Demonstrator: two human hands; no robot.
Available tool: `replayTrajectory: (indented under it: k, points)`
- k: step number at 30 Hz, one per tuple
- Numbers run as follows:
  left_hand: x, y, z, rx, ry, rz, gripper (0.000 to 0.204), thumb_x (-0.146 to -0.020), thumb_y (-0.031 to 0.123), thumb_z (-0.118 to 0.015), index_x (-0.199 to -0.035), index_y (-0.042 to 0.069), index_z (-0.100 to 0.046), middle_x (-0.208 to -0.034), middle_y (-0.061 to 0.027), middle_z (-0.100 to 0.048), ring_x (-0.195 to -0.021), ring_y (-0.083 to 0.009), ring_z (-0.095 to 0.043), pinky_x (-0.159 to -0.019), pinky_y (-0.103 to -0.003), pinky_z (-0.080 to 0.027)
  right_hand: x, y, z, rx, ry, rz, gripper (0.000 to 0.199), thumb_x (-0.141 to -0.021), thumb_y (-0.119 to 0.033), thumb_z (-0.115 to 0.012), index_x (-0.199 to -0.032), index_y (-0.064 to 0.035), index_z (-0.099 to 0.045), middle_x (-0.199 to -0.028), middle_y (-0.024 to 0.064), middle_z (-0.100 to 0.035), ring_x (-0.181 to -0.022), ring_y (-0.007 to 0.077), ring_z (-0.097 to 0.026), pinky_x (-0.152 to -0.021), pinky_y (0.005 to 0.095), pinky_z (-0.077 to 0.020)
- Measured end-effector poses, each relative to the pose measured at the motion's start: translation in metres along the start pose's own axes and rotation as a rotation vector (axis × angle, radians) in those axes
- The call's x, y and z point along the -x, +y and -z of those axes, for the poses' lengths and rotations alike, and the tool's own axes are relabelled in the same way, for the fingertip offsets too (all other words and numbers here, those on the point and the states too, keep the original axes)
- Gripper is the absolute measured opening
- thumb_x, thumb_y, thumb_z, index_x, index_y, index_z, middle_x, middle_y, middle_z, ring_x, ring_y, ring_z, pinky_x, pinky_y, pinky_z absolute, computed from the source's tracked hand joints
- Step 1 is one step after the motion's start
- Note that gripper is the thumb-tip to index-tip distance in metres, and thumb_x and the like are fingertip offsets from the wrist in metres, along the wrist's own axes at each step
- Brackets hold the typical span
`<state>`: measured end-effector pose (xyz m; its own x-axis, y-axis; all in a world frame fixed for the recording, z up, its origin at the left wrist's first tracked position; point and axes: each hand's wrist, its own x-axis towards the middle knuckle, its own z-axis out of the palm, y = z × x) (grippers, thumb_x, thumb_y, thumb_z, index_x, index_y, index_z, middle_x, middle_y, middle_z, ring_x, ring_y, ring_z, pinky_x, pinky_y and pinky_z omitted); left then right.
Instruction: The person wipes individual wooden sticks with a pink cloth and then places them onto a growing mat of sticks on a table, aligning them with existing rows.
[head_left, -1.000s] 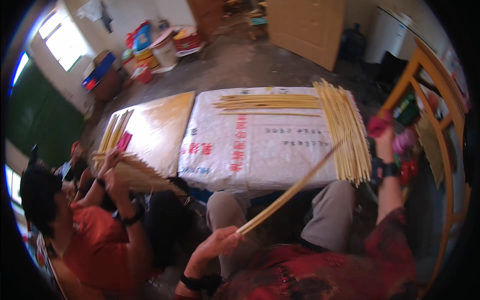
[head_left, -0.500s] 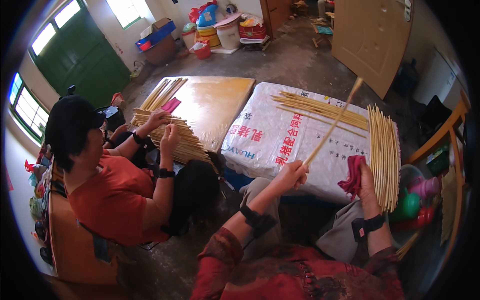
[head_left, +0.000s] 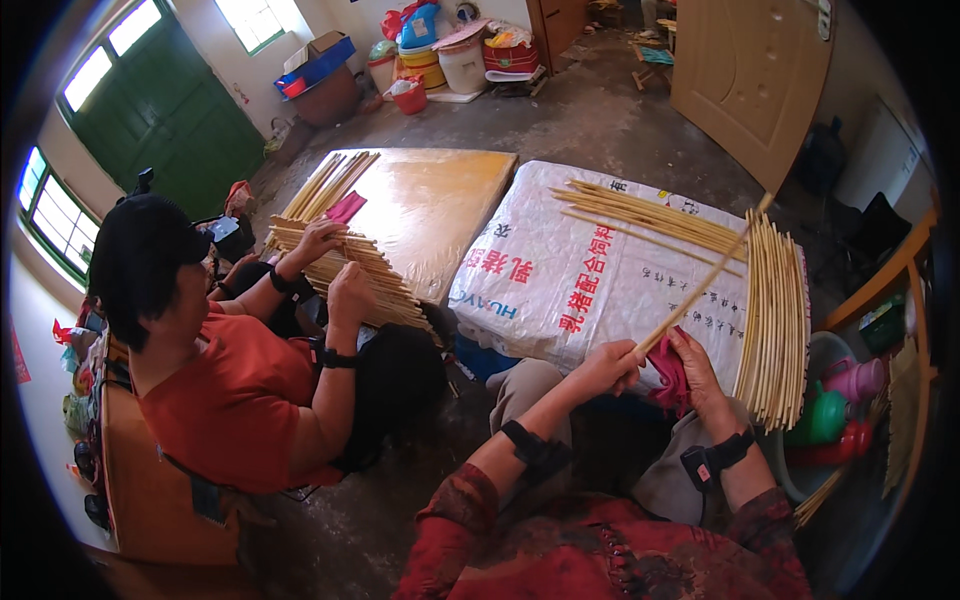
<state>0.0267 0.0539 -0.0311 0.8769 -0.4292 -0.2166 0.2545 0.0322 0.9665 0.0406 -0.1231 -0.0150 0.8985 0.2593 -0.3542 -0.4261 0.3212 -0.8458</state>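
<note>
My left hand (head_left: pixel 608 365) grips the near end of a long pale bamboo stick (head_left: pixel 706 277) that slants up to the right over a white printed sack (head_left: pixel 560 270). My right hand (head_left: pixel 697 372) holds a pink cloth (head_left: pixel 672 374) against the same stick close to my left hand. A row of similar sticks (head_left: pixel 775 315) lies along the sack's right side, and another bundle (head_left: pixel 650 213) lies across its far end.
A person in an orange shirt (head_left: pixel 235 395) sits at my left, both hands on a bundle of sticks (head_left: pixel 350 268) beside a yellow board (head_left: pixel 430 205). Buckets and tubs (head_left: pixel 440 55) stand by the far wall. A wooden door (head_left: pixel 755 70) leans at the right. Plastic items (head_left: pixel 845 405) sit at my right.
The view has swung left and down. My right hand, earlier raised at the right with the pink cloth, has come down onto the stick next to my left hand.
</note>
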Motion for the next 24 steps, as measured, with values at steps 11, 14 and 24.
replayTrajectory:
  k: [11,14,24]
  points:
    - [0.003,0.004,-0.012,-0.207,-0.243,0.023,0.027,-0.089,0.025,-0.036,-0.077,0.002,-0.047,-0.060,-0.0051,-0.056,-0.044,-0.0099,-0.049,-0.042,-0.022,-0.041,0.000,0.004,-0.002,-0.084,-0.074,0.008,0.024,-0.081,-0.019,-0.055,-0.099,-0.0037,-0.050,-0.081,0.0074,-0.058,-0.068,0.0146,-0.057,-0.060,0.0227,-0.0481]
    - [0.004,0.005,-0.016,-0.178,-0.291,0.075,0.028,-0.089,0.026,-0.035,-0.078,0.003,-0.047,-0.062,-0.0051,-0.057,-0.046,-0.0102,-0.051,-0.043,-0.022,-0.042,0.002,0.005,0.002,-0.039,-0.111,0.000,0.022,-0.081,-0.020,-0.054,-0.096,-0.0040,-0.050,-0.079,0.0063,-0.057,-0.066,0.0134,-0.056,-0.057,0.0226,-0.0479]
    - [-0.001,-0.003,-0.012,-0.246,-0.310,0.108,0.025,-0.087,0.025,-0.038,-0.081,0.003,-0.048,-0.067,-0.0049,-0.058,-0.049,-0.0107,-0.052,-0.043,-0.023,-0.043,-0.002,0.009,0.006,0.048,-0.025,0.063,0.020,-0.081,-0.021,-0.056,-0.091,-0.0045,-0.052,-0.075,0.0043,-0.057,-0.065,0.0106,-0.054,-0.059,0.0210,-0.0459]
